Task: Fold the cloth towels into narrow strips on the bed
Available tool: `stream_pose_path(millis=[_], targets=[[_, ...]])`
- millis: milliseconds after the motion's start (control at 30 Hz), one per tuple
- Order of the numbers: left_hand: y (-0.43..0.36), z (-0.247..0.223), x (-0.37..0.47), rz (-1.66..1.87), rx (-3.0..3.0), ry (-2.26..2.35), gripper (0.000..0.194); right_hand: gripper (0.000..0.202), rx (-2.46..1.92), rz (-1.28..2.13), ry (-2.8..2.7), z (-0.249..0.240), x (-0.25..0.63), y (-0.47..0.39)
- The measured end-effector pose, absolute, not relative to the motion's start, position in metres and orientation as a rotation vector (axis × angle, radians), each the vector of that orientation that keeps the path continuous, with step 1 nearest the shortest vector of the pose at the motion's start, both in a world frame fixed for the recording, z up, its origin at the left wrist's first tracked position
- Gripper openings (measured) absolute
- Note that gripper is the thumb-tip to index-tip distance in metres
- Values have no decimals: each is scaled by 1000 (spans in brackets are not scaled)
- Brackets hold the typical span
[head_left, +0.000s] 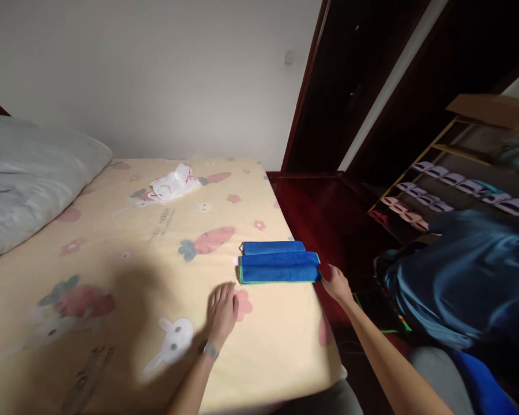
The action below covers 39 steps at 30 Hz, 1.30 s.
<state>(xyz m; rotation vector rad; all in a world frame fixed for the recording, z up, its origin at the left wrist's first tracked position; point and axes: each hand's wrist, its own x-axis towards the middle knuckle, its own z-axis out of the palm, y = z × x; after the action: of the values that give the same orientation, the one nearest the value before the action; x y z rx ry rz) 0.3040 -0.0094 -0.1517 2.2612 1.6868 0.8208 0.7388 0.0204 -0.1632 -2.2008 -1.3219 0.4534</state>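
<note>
Grey watch (210,349): on the left wrist, bottom centre of the frame.
Left hand (224,311): palm down on the printed bedsheet (277,346), fingers nearly together; I see it gripping nothing.
Right hand (338,283): right of centre, fingers curled at the blue cloth's end; I cannot tell whether they pinch it.
Blue cloth (279,268): just right of centre, near the bed's edge, green-trimmed.
Folds: I judge these well along, the cloth lying in long parallel strips; what is left, I cannot tell.
White bag (175,183): crumpled, upper left of centre.
Slippers (469,185): in rows, right side.
Dark door (350,75): upper right, beyond the bed.
</note>
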Motion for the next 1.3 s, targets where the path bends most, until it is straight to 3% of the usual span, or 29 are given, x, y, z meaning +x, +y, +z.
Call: stream_pose_path(millis=[100, 267, 500, 633, 800, 867, 1067, 1300], targets=[[-73, -168, 266, 699, 2538, 1771, 47, 87, -2037, 321, -1933, -142, 721, 41], [-110, -178, 246, 619, 2575, 1853, 51, 139, -1789, 519, -2521, -109, 662, 113], [-102, -176, 251, 594, 2565, 1871, 50, 154, -1871, 824, -2780, -108, 611, 160], [-105, -177, 249, 616, 2522, 1848, 50, 140, -1763, 740, -2783, -100, 604, 150], [-105, -174, 250, 643, 2437, 1839, 50, 86, -1661, 667, -2724, -76, 590, 123], [-105, -172, 251, 669, 2436, 1825, 50, 74, -1698, 568, -2693, -61, 590, 104], [-104, -166, 250, 817, 2406, 1784, 44, 69, -1971, 387, -2171, -12, 654, 1], [-126, -139, 237, 1114, 2311, 1626, 30, 64, -2123, 655, -1019, -14, 794, -201]])
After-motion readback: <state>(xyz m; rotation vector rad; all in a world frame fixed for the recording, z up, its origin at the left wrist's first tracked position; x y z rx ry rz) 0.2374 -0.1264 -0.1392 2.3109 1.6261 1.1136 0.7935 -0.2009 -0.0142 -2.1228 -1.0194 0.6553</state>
